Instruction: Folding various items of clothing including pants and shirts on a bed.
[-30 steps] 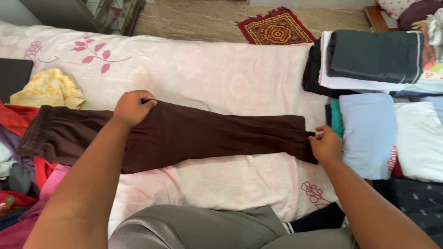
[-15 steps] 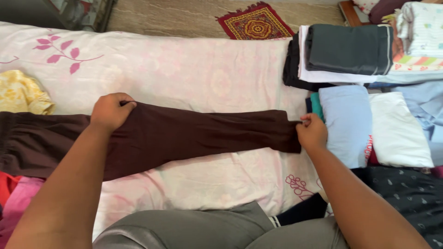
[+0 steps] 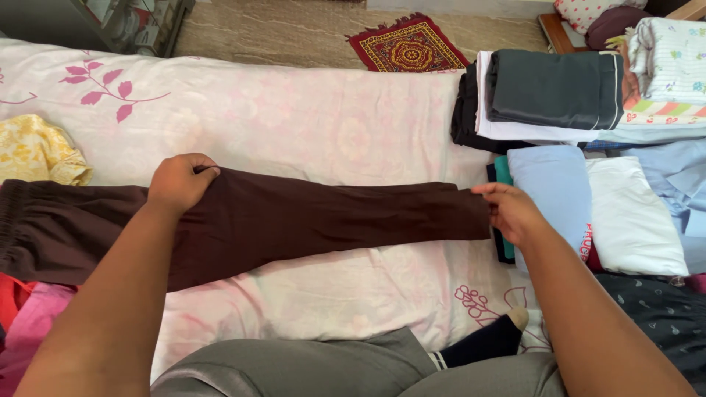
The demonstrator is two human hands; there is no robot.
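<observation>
- A pair of dark brown trousers (image 3: pixel 294 220) lies stretched flat across the bed (image 3: pixel 309 125), its waistband at the left edge of the view and its leg ends toward the right.
- The left hand (image 3: pixel 179 184) rests on the upper edge of the trousers near the thigh part, fingers curled and pinching the cloth.
- The right hand (image 3: pixel 511 212) holds the leg ends, fingers closed on the hem, just beside a folded light blue garment (image 3: pixel 551 184).
- The bed wears a pale pink sheet with a leaf print.
- A crumpled yellow garment (image 3: pixel 37 151) lies at the left, above the waistband.
- Stacks of folded clothes sit at the right: a dark grey folded piece (image 3: pixel 551 88) on top of a white one, and a white folded garment (image 3: pixel 632 213) beside the blue one.
- A small red patterned rug (image 3: pixel 408 48) lies on the floor beyond the bed.
</observation>
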